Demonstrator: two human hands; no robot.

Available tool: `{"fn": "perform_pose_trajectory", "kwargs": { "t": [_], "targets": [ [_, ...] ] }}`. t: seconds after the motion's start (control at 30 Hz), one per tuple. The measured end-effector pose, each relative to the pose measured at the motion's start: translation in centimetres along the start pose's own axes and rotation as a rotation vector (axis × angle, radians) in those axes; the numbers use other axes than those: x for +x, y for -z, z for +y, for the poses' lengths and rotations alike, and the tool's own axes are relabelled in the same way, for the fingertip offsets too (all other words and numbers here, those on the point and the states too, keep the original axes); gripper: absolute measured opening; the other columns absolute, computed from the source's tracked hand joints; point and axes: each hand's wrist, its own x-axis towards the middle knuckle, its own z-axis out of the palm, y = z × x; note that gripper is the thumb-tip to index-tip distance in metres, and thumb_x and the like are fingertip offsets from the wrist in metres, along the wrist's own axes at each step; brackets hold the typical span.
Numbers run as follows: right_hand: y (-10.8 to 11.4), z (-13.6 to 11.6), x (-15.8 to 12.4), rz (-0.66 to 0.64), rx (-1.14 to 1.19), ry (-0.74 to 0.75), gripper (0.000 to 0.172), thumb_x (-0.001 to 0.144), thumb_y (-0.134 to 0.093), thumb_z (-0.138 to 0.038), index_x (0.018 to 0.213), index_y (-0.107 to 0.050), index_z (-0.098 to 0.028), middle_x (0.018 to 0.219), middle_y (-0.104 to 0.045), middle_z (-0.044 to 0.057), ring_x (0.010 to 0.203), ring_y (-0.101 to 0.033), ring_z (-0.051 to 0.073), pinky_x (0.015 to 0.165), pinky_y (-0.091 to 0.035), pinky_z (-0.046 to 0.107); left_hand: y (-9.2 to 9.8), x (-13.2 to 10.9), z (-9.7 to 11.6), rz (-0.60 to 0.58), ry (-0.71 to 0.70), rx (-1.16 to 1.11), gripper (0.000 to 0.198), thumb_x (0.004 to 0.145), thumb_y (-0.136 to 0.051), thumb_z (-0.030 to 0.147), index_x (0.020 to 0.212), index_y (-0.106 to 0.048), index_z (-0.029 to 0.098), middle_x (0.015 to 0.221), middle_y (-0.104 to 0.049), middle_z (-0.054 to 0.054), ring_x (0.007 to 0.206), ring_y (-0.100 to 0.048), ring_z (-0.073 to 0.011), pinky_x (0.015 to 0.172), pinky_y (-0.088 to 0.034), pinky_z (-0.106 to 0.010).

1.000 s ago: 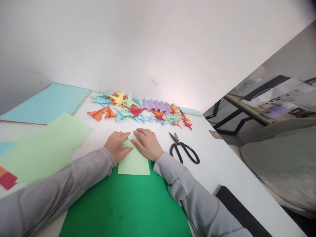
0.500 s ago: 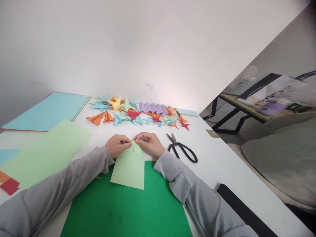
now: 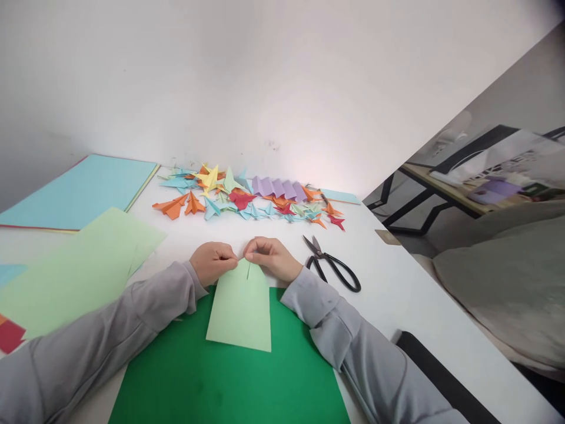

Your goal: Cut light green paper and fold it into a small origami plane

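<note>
Fingers of left hand (image 3: pixel 213 262) and right hand (image 3: pixel 272 258) pinch the light-green folded paper's (image 3: pixel 241 309) top.

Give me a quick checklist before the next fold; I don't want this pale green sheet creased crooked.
1. Left hand pinching the sheet at its far tip: ok.
2. Right hand pinching the same tip: ok.
3. Two folded flaps meeting along a centre slit: ok.
4. Sheet's near edge lying flat on the dark green paper: ok.
5. Scissors apart from the sheet, right of the right hand: ok.
6. Tip exactly sharp and centred: cannot tell, the fingers cover it.
</note>
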Motion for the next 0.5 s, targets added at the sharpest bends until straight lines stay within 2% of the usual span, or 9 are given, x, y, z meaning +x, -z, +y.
{"fn": "perform_pose_trajectory", "kwargs": {
  "t": [0.1,0.2,0.33,0.5],
  "targets": [
    [0.0,0.3,-0.1,0.026,0.228,-0.102,0.023,0.063,-0.074,-0.037,0.064,-0.062,-0.018,0.065,-0.061,-0.001,0.06,-0.052,0.012,0.061,-0.041,0.028,0.2,-0.1,0.2,0.01,0.023,-0.068,0.021,0.065,-0.047,0.029,0.048,-0.051,0.017,0.056,-0.047,0.001,0.056,-0.044,-0.0117,0.055,-0.035,-0.026],
    [0.0,0.4,-0.1,0.089,0.393,-0.159,0.021,0.06,-0.076,-0.032,0.063,-0.061,-0.017,0.06,-0.059,-0.002,0.054,-0.05,0.011,0.054,-0.038,0.025,0.5,-0.2,0.6,0.037,0.026,-0.13,0.02,0.063,-0.049,0.029,0.048,-0.054,0.016,0.056,-0.049,0.001,0.056,-0.045,-0.0118,0.056,-0.036,-0.026],
    [0.2,0.2,-0.1,0.131,0.488,-0.167,0.017,0.058,-0.076,-0.026,0.06,-0.063,-0.016,0.059,-0.06,-0.002,0.053,-0.051,0.01,0.054,-0.038,0.024,0.8,-0.3,0.8,0.085,0.042,-0.225,0.018,0.06,-0.051,0.027,0.047,-0.056,0.016,0.054,-0.05,0.001,0.055,-0.045,-0.0119,0.055,-0.035,-0.027],
    [0.6,-0.1,0.1,0.201,0.552,-0.135,0.016,0.056,-0.076,-0.026,0.057,-0.063,-0.017,0.06,-0.063,-0.001,0.055,-0.054,0.011,0.057,-0.041,0.026,1.3,-0.4,0.5,0.132,0.036,-0.331,0.018,0.058,-0.048,0.024,0.041,-0.051,0.017,0.047,-0.048,0.001,0.051,-0.042,-0.0116,0.054,-0.034,-0.028]
  ]
}}
